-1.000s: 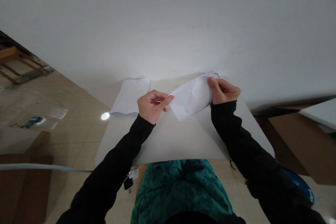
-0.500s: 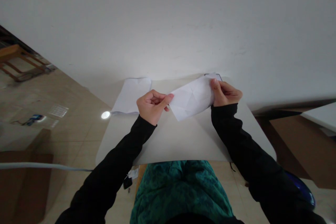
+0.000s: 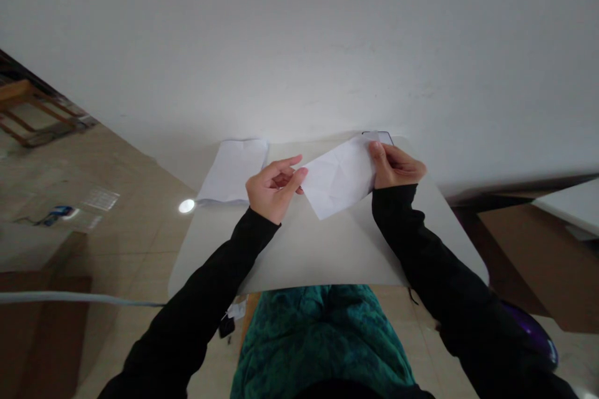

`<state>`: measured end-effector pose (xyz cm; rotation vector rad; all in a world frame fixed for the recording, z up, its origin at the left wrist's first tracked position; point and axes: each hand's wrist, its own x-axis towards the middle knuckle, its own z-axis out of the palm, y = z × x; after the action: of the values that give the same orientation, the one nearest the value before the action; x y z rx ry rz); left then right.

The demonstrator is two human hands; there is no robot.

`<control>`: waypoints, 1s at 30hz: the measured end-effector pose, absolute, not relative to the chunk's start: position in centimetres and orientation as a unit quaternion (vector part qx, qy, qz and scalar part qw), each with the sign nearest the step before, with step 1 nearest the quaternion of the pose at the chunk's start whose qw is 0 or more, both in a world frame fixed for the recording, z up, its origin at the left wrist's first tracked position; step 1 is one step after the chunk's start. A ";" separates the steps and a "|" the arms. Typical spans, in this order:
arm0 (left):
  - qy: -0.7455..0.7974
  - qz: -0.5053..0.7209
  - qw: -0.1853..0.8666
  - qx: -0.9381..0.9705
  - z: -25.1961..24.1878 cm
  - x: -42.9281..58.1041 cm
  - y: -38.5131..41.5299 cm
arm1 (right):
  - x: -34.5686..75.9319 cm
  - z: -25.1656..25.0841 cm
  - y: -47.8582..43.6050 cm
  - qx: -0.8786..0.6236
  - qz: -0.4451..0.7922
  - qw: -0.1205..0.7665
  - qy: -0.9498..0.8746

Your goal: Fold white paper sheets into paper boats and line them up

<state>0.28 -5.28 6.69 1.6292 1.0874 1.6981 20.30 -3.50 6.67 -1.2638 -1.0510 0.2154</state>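
A creased, folded sheet of white paper point(image 3: 339, 177) is held up just above a small white table point(image 3: 309, 249). My left hand point(image 3: 274, 187) pinches its left end between thumb and fingers. My right hand point(image 3: 395, 165) grips its right end, fingers closed on the edge. Both arms are in black sleeves.
A second white sheet point(image 3: 233, 170) lies on the table's far left corner. A dark-edged flat object point(image 3: 381, 134) pokes out behind the right hand. A white wall rises just past the table. Brown boxes point(image 3: 528, 249) stand to the right, tiled floor and a wooden frame point(image 3: 28, 112) to the left.
The held paper has dropped slightly and my left index finger has straightened a little along its edge. Both hands stay on the sheet.
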 end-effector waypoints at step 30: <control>0.495 0.398 0.348 0.689 5.5 -0.3 -4.4 | 18.4 4.7 -2.7 -0.456 0.452 0.611 -0.462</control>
<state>-0.26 -4.39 5.50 1.7867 1.2828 1.0330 18.38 -2.72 4.69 -1.0530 -1.0657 1.0437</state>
